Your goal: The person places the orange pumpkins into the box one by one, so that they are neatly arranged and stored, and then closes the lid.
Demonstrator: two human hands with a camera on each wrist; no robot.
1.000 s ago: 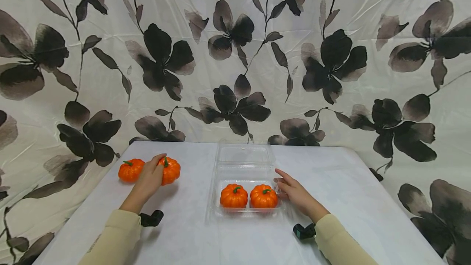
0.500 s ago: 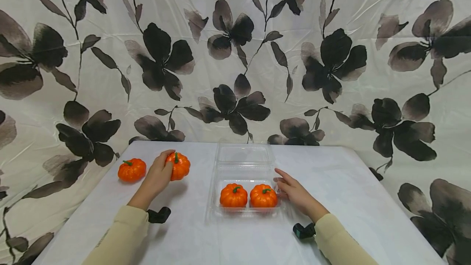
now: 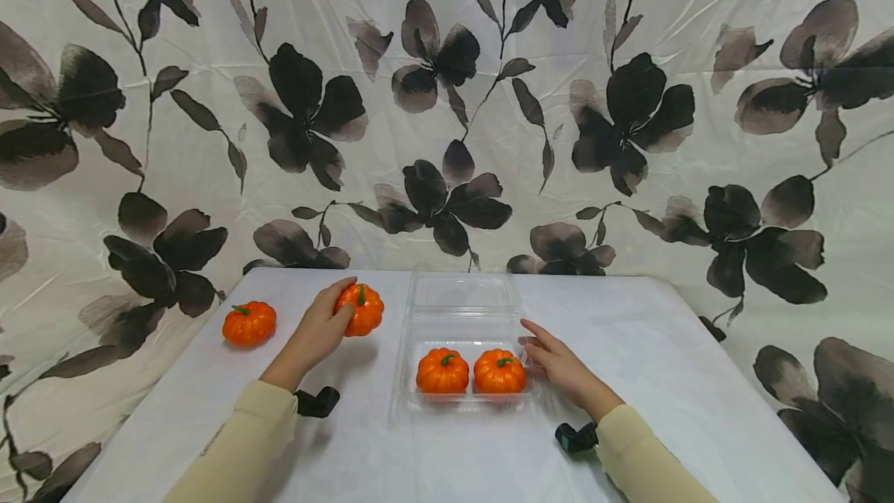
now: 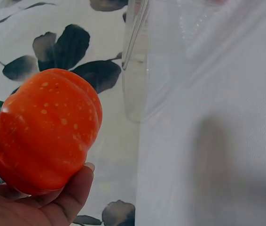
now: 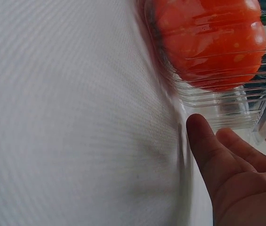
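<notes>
My left hand grips a small orange pumpkin with a green stem and holds it above the table, left of a clear plastic clamshell box. In the left wrist view the fingers curl round the underside of this pumpkin. Two more pumpkins sit side by side in the box's near half, a left one and a right one. My right hand is at the box's right side, its fingers extended by the rim. The right wrist view shows its thumb close to the ribbed plastic wall.
Another orange pumpkin rests on the white-covered table at the far left. The box's lid lies folded back toward the table's far edge. A flower-patterned cloth hangs behind the table.
My left hand has carried its pumpkin up and to the right, away from the pumpkin at the far left and nearer the box. The right hand has stayed by the box.
</notes>
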